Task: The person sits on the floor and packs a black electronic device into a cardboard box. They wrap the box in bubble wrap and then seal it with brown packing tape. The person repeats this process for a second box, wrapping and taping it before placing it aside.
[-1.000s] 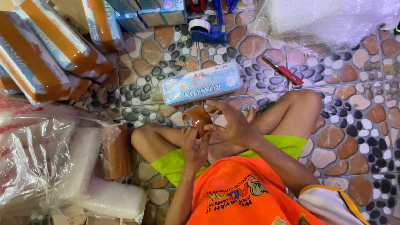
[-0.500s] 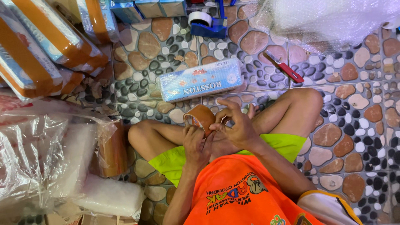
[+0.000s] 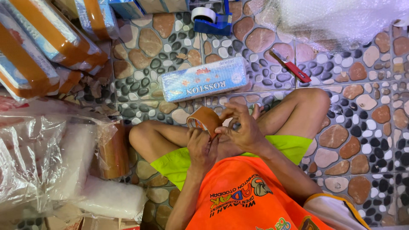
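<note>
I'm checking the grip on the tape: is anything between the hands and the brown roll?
Nothing visible. The left hand and right hand both touch the brown tape roll directly, held above the crossed legs.

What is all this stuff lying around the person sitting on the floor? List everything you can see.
Brown tape roll: one, brown, held in both hands above the crossed legs.
Bubble-wrapped box: one, blue and white, on the floor ahead of the knees.
Tape dispenser: one, blue with a white roll, top centre.
Utility knife: one, red handle, on the floor at upper right.
Bubble wrap sheet: one, clear, top right.
Wrapped parcels: several, orange and blue, top left.
Plastic bags: clear, piled at left.
Pebble floor: brown and grey.
Left hand: under the roll.
Right hand: fingers on the roll.
</note>
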